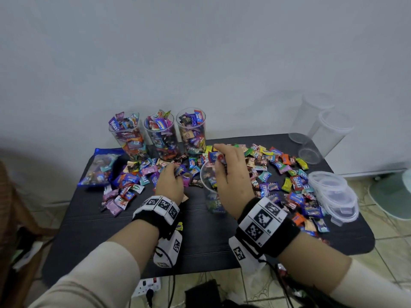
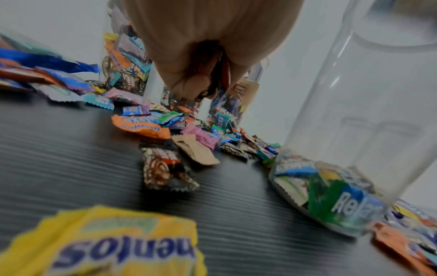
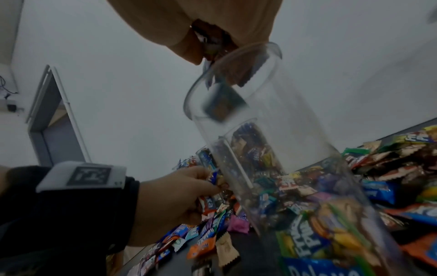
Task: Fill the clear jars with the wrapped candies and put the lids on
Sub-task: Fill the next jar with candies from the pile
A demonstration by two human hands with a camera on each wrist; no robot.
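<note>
Cream sleeves [image 1: 93,274], black marker-tagged wristbands [image 1: 264,221]

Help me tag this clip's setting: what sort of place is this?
Probably a room in a home, not a shop: a small black table against a bare white wall, tiled floor, and a power strip underneath.

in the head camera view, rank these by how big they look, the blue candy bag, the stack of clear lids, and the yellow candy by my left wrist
1. Stack of clear lids and blue candy bag: about alike, so not ranked.
2. Yellow candy: clearly smallest, mostly hidden behind the left wrist.
</note>
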